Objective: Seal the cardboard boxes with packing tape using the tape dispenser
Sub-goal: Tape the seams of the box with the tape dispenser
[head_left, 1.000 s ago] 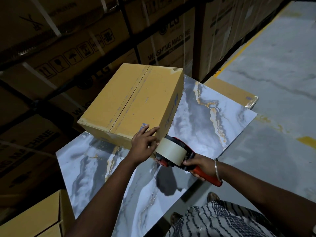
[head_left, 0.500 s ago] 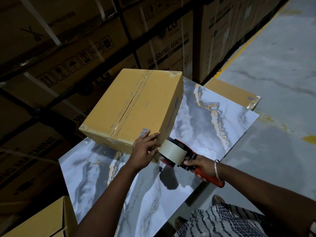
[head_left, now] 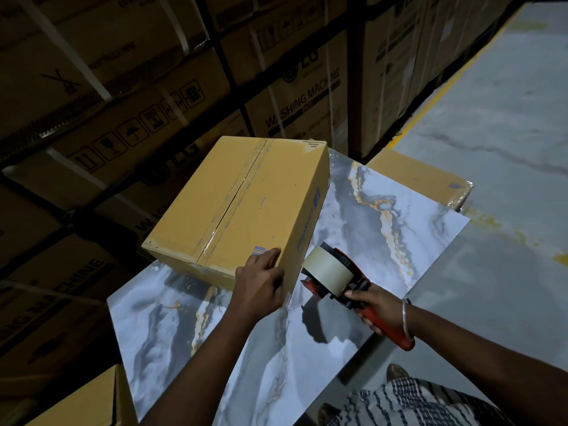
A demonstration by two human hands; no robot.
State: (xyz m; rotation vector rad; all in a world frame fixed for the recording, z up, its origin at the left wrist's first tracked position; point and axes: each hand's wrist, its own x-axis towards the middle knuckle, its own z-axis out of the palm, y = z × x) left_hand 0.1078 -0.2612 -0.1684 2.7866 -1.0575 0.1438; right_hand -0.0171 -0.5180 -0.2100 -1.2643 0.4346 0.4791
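Note:
A closed yellow-brown cardboard box (head_left: 246,207) lies on a marble-patterned tabletop (head_left: 384,229), with clear tape running along its centre seam. My left hand (head_left: 261,284) rests on the box's near right corner, fingers laid over the top edge. My right hand (head_left: 376,305) grips the red handle of a tape dispenser (head_left: 341,278) carrying a beige tape roll (head_left: 327,270). The dispenser hovers just right of the box's near corner, close to the side face; I cannot tell whether it touches.
Stacked washing-machine cartons (head_left: 295,96) on dark racking fill the left and back. Another yellow box (head_left: 83,401) sits at the bottom left. A wrapped flat carton (head_left: 421,176) lies under the tabletop's far right. Grey concrete floor (head_left: 498,118) with a yellow line lies on the right.
My left hand has slid over the box's near corner and its fingers have flattened. The dispenser has drawn slightly back from the box, to the right.

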